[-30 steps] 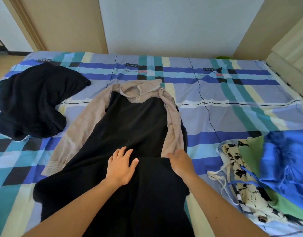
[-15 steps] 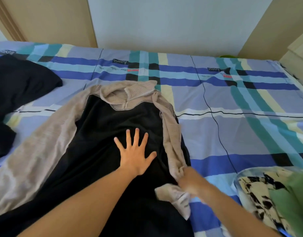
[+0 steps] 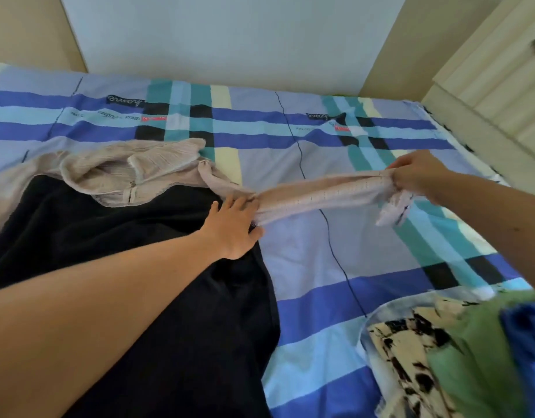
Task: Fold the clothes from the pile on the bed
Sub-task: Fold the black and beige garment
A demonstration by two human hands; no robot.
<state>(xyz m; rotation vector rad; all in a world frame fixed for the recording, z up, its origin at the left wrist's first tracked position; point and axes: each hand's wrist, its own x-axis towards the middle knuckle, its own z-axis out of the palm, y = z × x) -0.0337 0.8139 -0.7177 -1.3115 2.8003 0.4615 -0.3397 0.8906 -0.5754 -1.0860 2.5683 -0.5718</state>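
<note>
A black dress with beige knit sleeves and collar (image 3: 133, 236) lies spread on the checked bed sheet (image 3: 305, 260). Its right beige sleeve (image 3: 323, 194) is stretched out sideways over the sheet. My right hand (image 3: 417, 173) grips the sleeve's cuff end, held just above the bed. My left hand (image 3: 233, 224) presses flat on the garment where the sleeve joins the black body, fingers straight. The other beige sleeve runs off the left edge of the view.
A pile of clothes sits at the lower right: a black-and-cream patterned piece (image 3: 411, 357), a green one (image 3: 477, 357) and a blue one (image 3: 528, 342). A cream cupboard (image 3: 507, 86) stands at the bed's right side; a wall runs behind the bed.
My right hand has pulled the sleeve end from beside the dress out to the right and away. My left hand slid from the dress's middle to the shoulder. The view swung right.
</note>
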